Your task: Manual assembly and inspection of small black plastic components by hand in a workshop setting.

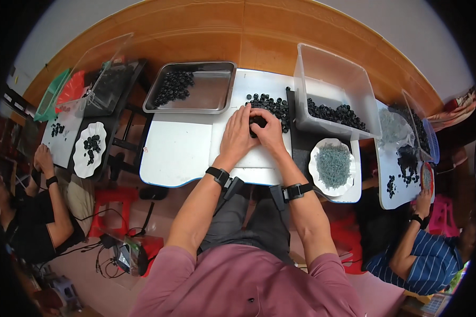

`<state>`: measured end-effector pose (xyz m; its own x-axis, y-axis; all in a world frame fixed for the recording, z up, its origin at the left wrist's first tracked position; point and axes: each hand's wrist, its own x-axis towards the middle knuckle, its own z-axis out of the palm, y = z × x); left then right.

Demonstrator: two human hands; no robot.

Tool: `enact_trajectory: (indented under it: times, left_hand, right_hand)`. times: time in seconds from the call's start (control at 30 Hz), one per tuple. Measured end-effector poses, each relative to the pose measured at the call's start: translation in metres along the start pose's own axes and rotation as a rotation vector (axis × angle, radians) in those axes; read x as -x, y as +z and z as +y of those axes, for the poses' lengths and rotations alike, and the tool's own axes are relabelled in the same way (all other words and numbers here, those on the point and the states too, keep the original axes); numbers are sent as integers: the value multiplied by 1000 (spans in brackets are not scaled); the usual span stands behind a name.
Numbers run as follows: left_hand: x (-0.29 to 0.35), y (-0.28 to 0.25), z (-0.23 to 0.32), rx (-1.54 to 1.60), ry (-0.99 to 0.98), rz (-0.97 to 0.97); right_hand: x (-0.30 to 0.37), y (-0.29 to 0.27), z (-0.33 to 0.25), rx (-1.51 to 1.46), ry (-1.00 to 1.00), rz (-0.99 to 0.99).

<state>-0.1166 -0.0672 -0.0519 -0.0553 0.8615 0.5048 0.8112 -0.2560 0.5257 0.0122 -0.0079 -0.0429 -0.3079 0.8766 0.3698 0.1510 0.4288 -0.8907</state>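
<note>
Both my hands are together at the middle of the white table (177,150), cupped around several small round black pieces (258,122) that look like caps or knobs. My left hand (238,136) has its fingers long and pressed together along the left side of this handful. From the right, my right hand (269,131) curls its fingers around it, and the fingertips of both hands meet at the top. The fingers hide part of what they enclose. Just beyond and to the right of them spreads a loose pile of the same black pieces (274,105).
A metal tray (211,108) with black pieces stands at the back left, a clear plastic bin (333,68) with more at the back right. Grey-green small parts fill a white scalloped plate (316,177) at right. Co-workers sit at tables on both sides.
</note>
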Motion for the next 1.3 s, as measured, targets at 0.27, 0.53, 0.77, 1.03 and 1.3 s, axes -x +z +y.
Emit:
enact_trajectory:
  times: [0.27,0.53,0.77,1.03,1.3]
  left_hand:
    - [-4,-7,7,44,-36,22]
    - [0,-5,-5,237,-271,118]
    - [0,-3,-1,345,-356,234]
    - [6,0,-15,498,-420,455]
    - [8,-3,-26,589,-456,338]
  right_hand:
    - [6,-38,-18,-330,259,-119]
    - [79,-59,-61,287,215,-56]
    - [106,-32,-36,482,3,-77]
    - [102,-6,-46,381,-7,-246]
    - [101,-7,-25,243,-18,86]
